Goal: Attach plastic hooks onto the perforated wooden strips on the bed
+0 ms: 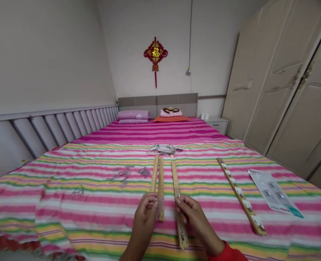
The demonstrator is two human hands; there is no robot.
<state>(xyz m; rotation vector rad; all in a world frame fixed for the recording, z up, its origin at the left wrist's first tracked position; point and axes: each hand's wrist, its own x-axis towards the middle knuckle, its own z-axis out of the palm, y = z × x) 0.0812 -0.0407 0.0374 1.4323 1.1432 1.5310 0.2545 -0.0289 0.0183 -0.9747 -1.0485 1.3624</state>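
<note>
My left hand (146,212) is closed in a pinch, with a small clear piece (160,201) at its fingertips, too blurred to name. Beneath and beside it lie two wooden strips with rows of holes, the left strip (154,174) and the middle strip (161,177). My right hand (189,210) has its thumb and fingers closed on a third wooden strip (175,174), near a small shiny fitting (178,195). Another shiny fitting (182,236) sits near that strip's close end. The fingers hide part of the strip.
To the right lies a wooden strip (235,186) bearing several white round pieces, beside a clear blister pack (274,194). Small clear bags (123,174) and thin wire-like pieces (78,190) lie left. A clear package (164,149) lies farther back on the striped bedspread (95,217).
</note>
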